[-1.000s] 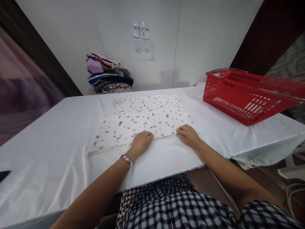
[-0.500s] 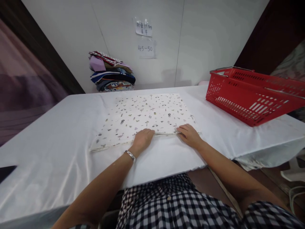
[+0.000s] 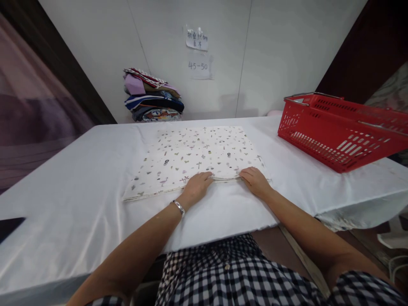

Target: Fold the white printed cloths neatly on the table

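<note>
A folded white cloth (image 3: 194, 155) printed with small plants, birds and other motifs lies flat in layers in front of me. My left hand (image 3: 198, 186) grips its near edge around the middle, fingers curled over the layers. Farther right along that same edge, my right hand (image 3: 254, 180) pinches the cloth too, thumb tucked under. Between the two hands the edge bows slightly and its layers show. The thumbs are mostly hidden. On my left wrist sits a silver bracelet (image 3: 179, 207).
A white-covered table (image 3: 86, 170) bears the cloth. At the back left stands a stack of folded fabrics (image 3: 154, 95). A red plastic basket (image 3: 331, 140) with metal handles is on the right. Paper signs (image 3: 198, 66) hang on the wall. A dark flat object (image 3: 9, 227) lies at the left edge.
My left hand has slid slightly right along the near edge, closer to my right hand. The view has shifted a little. Both hands keep hold of the cloth.
</note>
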Motion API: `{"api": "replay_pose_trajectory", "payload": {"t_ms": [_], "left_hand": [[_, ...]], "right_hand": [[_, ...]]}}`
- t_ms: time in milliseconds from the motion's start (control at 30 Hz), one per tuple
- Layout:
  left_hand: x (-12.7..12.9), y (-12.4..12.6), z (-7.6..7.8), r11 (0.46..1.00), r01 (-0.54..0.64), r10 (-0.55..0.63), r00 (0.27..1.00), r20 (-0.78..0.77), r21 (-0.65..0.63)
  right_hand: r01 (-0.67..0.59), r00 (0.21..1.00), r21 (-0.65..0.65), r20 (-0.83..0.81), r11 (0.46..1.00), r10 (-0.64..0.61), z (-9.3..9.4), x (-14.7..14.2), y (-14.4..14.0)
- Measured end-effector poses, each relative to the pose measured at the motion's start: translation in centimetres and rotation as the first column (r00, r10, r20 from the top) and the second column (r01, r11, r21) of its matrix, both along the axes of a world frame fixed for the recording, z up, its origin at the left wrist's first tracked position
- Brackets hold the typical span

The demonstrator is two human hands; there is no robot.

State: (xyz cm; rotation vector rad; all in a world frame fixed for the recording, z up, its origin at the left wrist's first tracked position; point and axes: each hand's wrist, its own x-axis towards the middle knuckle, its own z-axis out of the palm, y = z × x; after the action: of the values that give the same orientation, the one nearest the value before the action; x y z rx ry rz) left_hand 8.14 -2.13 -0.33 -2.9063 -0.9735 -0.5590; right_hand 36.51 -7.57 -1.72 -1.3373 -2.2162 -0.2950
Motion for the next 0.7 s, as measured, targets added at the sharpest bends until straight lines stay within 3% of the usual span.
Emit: {"api": "replay_pose_trajectory", "payload": {"t_ms": [167, 433, 700], "left_hand": [[1.0, -0.4, 0.5, 1.0, 0.019, -0.019, 1.0, -0.012, -0.024], [4.0, -0.1, 0.6, 0.995, 0.086, -0.082, 0.995, -0.058, 0.053], [4.1, -1.0, 1.0, 0.996, 0.083, -0.079, 0.993, 0.092, -0.04]], "right_hand": [[-0.031, 0.999, -0.001, -0.023, 1.0, 0.031, -0.1, 0.0, 0.1], [-0.017, 1.0, 0.01, -0.008, 1.0, 0.017, 0.2, -0.3, 0.0], [-0.012, 0.999, -0.021, -0.034, 1.0, 0.012, 0.5, -0.5, -0.2]]}}
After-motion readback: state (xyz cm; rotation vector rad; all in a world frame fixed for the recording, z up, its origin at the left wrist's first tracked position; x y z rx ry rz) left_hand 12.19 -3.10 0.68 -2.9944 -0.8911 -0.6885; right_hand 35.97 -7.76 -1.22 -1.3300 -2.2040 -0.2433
